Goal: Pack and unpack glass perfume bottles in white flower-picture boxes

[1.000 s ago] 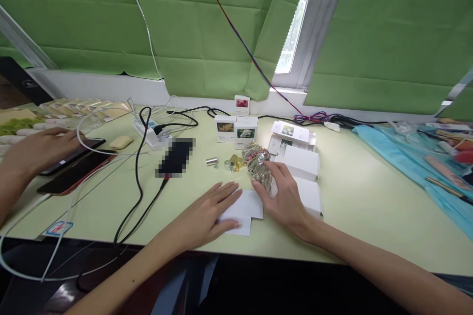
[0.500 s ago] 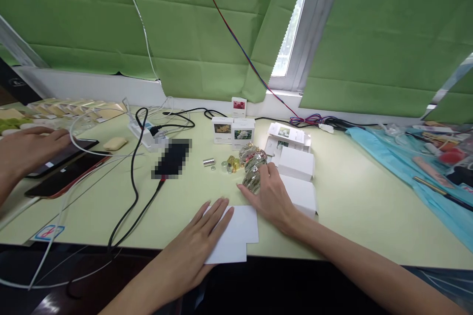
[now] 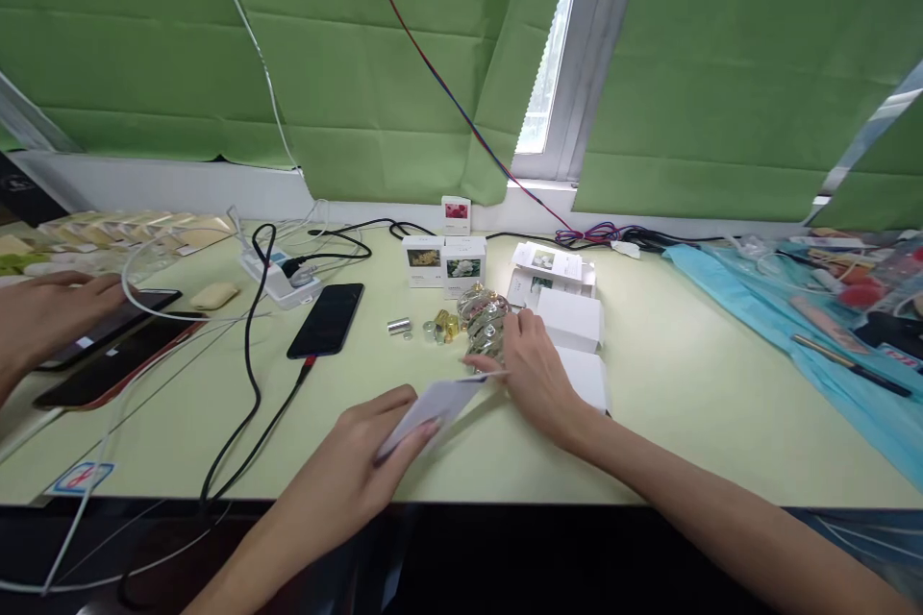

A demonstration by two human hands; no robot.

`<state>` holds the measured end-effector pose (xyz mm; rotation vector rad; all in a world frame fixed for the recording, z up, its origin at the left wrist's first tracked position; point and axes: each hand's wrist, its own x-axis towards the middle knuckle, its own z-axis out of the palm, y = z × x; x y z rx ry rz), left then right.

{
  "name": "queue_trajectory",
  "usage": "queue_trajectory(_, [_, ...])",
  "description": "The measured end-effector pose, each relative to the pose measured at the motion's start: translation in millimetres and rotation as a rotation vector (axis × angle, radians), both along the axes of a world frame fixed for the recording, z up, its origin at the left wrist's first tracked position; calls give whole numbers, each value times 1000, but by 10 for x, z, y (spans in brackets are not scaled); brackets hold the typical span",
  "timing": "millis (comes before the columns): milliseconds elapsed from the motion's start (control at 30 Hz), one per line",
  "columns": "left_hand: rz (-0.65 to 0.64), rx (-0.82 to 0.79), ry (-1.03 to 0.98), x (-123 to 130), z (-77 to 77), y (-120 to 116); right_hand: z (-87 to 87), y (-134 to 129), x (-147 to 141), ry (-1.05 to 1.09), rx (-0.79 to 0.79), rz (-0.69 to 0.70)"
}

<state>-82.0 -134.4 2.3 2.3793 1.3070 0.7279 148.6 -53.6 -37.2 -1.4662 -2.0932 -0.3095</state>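
My left hand (image 3: 367,447) grips a flat white carton blank (image 3: 436,404) between thumb and fingers, tilted above the table's front edge. Its far corner reaches the thumb of my right hand (image 3: 537,375). The fingers of that right hand curl around the near end of a cluster of shiny clear, ribbed pieces (image 3: 485,332); their exact kind is hard to make out. Left of the cluster lie small gold and clear caps (image 3: 445,327) and a silver cylinder (image 3: 398,326). White unfolded cartons (image 3: 569,319) are beside my right hand.
Small flower-printed boxes (image 3: 465,269) stand behind the cluster. A black phone (image 3: 326,320) with a cable lies to the left, near a white power strip (image 3: 278,279). Another person's hand (image 3: 64,312) rests by phones at far left. Blue cloth (image 3: 785,346) covers the right.
My left hand has picked the white carton blank up from the table and tilted it, bringing its corner towards my right hand. My right hand stays at the shiny pieces. The view has shifted slightly.
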Motion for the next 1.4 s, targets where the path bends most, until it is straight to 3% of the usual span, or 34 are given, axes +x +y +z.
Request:
queue_trajectory(100, [156, -141, -264, 249, 23, 31, 329, -42, 196, 177, -75, 27])
queue_trajectory(167, [220, -274, -464, 500, 21, 48, 561, -93, 348, 376, -217, 71])
queue_trajectory(267, [217, -338, -731, 944, -6, 67, 828, -184, 558, 602, -569, 325])
queue_trajectory(333, [193, -364, -856, 1186, -32, 69, 940, -223, 689, 657, -706, 398])
queue_trajectory(400, [91, -462, -833, 1302, -37, 68, 1018, -214, 832, 693, -744, 379])
queue_trajectory(500, [-76, -498, -643, 1185, 69, 155, 1081, -94, 1075, 734, -815, 371])
queue_trajectory(533, [-40, -423, -603, 1082, 142, 239, 1078, -31, 1154, 720, -835, 367])
queue_trajectory(600, [112, -108, -441, 828, 326, 521, 1021, 112, 1288, 613, -893, 355])
queue_trajectory(667, [280, 245, -245, 567, 506, 930, 904, 255, 1372, 473, -904, 335])
queue_trajectory(700, [325, 339, -125, 450, 574, 1158, 837, 322, 1397, 386, -909, 340])
queue_trajectory(800, [298, 342, 177, 209, 650, 1781, 688, 501, 1436, 235, -872, 333])
queue_trajectory(900, [127, 301, 371, 171, 575, 2137, 686, 675, 1461, 225, -825, 334])
queue_trajectory(1033, [100, 280, 518, 338, 469, 2247, 742, 914, 1434, 193, -746, 304])
queue_trajectory(1133, [119, 262, 555, 471, 471, 2260, 667, 1025, 1344, 67, -701, 227])
queue_trajectory(1300, [135, 218, 621, 577, 532, 2319, 452, 989, 1204, -26, -638, 139])
queue_trajectory(1400, [135, 204, 654, 593, 555, 2328, 399, 905, 1179, -81, -522, 127])
